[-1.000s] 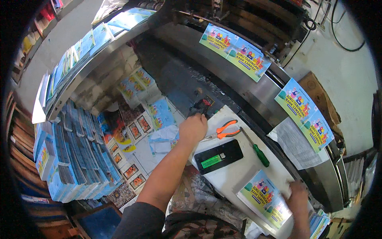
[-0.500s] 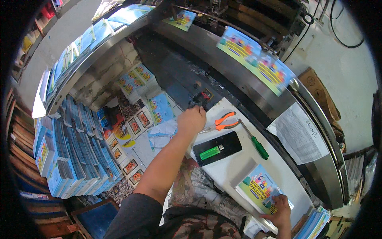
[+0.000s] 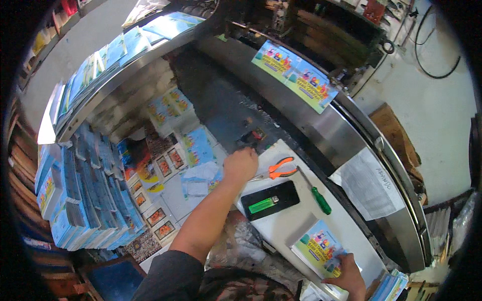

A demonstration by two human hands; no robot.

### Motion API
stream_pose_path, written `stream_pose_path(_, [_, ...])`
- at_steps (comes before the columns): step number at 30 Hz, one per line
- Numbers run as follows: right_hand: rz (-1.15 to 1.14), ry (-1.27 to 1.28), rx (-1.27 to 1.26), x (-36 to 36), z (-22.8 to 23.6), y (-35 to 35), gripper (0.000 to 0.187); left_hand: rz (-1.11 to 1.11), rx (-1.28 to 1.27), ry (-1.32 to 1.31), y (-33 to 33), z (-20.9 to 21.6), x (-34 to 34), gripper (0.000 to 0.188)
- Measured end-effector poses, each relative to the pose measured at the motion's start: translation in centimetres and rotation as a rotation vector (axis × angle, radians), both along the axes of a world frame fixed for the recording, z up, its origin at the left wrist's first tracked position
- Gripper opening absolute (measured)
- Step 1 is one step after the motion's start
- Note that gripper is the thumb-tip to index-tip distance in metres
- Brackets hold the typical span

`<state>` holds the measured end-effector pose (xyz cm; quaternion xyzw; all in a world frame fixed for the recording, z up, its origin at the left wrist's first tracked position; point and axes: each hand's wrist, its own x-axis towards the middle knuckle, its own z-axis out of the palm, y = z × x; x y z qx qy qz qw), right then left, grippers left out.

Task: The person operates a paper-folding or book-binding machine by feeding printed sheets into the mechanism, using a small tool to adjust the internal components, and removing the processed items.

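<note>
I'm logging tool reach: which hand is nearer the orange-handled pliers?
Left. The left hand lies just beside the orange-handled pliers; the right hand rests far below on a colourful booklet.

Orange-handled pliers (image 3: 275, 170) on white table (image 3: 296, 226), beside green-handled screwdriver (image 3: 315, 193). Green lighter (image 3: 263, 204) atop black phone (image 3: 271, 199). Two colourful printed sheets (image 3: 296, 75) side by side on curved steel conveyor (image 3: 341, 130). White paper sheet (image 3: 369, 183) further along same steel surface. Stacks of blue booklets (image 3: 75, 200) at left, standing upright in rows. More blue sheets (image 3: 125, 42) along upper metal rail. Black cable (image 3: 437, 50) on wall, upper right.
</note>
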<state>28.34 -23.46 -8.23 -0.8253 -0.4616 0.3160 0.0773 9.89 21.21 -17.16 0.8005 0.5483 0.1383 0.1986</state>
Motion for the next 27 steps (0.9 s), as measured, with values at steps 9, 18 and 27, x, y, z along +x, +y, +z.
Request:
stream_pose_path(9, [0.073, -0.199, 0.171, 4.1, 1.4, 10.0, 0.058, -0.161, 0.017, 0.055, 1.6, -4.2, 0.0, 0.031])
stream_pose_path(18, [0.333, -0.173, 0.325, 5.1, 5.7, 21.8, 0.05, -0.329, -0.436, -0.531, 5.9, -1.9, 4.6, 0.057])
stream_pose_path(27, [0.288, -0.133, 0.312, 2.5, 7.7, 23.1, 0.05, 0.252, -0.848, -1.551, 25.2, 9.9, 15.2, 0.042])
